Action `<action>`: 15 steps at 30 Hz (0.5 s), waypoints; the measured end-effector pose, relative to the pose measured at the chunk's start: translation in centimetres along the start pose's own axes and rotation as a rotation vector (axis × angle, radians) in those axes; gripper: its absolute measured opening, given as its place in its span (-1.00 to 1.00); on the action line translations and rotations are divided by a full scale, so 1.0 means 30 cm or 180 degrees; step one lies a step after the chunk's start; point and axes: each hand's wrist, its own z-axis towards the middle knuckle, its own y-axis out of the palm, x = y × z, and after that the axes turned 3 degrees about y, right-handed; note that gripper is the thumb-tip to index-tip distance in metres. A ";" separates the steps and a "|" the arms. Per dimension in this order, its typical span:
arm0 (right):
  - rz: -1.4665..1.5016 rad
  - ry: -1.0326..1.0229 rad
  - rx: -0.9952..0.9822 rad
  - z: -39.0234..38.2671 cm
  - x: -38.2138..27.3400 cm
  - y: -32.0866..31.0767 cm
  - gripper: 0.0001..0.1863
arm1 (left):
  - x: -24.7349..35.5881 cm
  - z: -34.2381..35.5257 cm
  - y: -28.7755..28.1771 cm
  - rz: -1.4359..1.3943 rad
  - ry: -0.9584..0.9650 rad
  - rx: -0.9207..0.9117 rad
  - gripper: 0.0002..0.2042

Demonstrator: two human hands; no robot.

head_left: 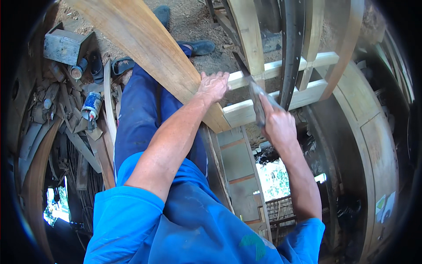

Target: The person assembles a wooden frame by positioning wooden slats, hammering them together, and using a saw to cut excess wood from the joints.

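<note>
My left hand [214, 86] grips the edge of a wide wooden board [149, 48], its fingers curled over the edge close to a pale cross rail [274, 69]. In my right hand [279, 125] is what looks like a handsaw [254, 88], somewhat blurred. Its dark, narrowing blade points away and to the left, over the pale rails and beside an upright light wooden slat [248, 35]. A second pale rail [246, 113] runs nearer to me, under the tool and my right hand. Whether the blade touches the wood, I cannot tell.
Curved slats and a dark strip [291, 53] cross the rails at right. A long panelled wooden piece [373, 145] bends down the right side. Wood scraps, a blue-and-white can [92, 104] and a grey box [67, 46] lie at left. Beyond the board are shod feet [198, 47].
</note>
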 end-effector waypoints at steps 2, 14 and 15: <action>0.0041 -0.0035 0.0033 -0.088 0.007 -0.023 -0.29 | -0.003 -0.011 0.000 -0.0022 -0.0009 0.0015 -0.60; 0.0087 0.0079 -0.0129 0.020 -0.002 0.012 -0.29 | 0.002 -0.001 0.006 -0.0150 0.0020 0.0089 -0.62; 0.0103 0.0102 -0.0125 -0.004 0.000 -0.010 -0.25 | -0.009 0.016 -0.014 -0.0154 0.0040 0.0120 -0.62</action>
